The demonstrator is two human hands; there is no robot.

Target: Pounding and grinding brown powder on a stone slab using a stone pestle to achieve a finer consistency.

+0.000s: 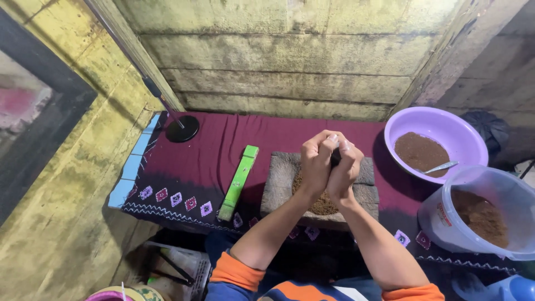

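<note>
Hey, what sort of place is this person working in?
Probably a small home workspace or rough shed for hand-grinding. Bare weathered plank walls close in a low surface under a maroon patterned cloth, where both hands press over a stone slab, beside a purple basin of brown powder.

I note the stone slab [284,178] at the table's [223,139] near edge, a long box [238,181] to its left, a basin [437,136] to its right, a bucket [485,209] before the basin.
</note>
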